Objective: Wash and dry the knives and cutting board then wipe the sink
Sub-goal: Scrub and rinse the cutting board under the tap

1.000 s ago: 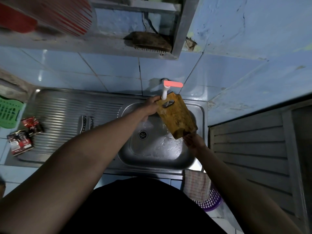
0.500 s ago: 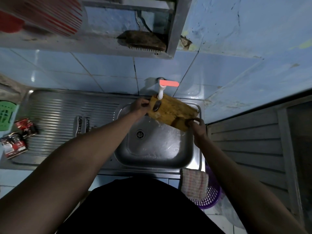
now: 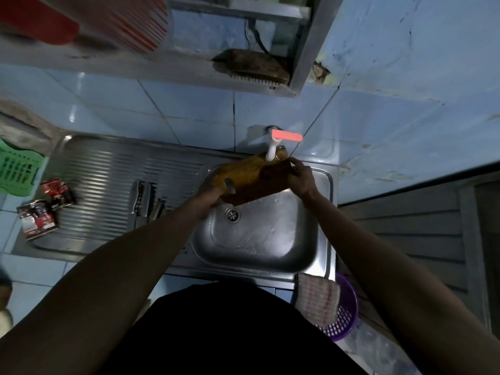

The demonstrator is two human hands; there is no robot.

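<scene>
A wooden cutting board [image 3: 247,175] lies crosswise over the back of the steel sink basin [image 3: 254,239], right under the white tap with a red handle [image 3: 273,147]. My left hand [image 3: 209,194] grips the board's left end, by its handle hole. My right hand [image 3: 301,178] holds the right end, fingers curled over the edge. Several knives [image 3: 144,198] lie side by side on the ribbed drainboard [image 3: 108,185], left of the basin.
A checked cloth [image 3: 318,299] hangs over the counter's front right corner above a purple basket [image 3: 343,318]. Red packets [image 3: 40,212] and a green basket [image 3: 16,169] sit at the far left. A scrubbing brush [image 3: 251,67] rests on the shelf overhead.
The board has turned from hanging diagonally to lying crosswise under the tap. My left hand dropped to its left end and my right hand rose to its right end.
</scene>
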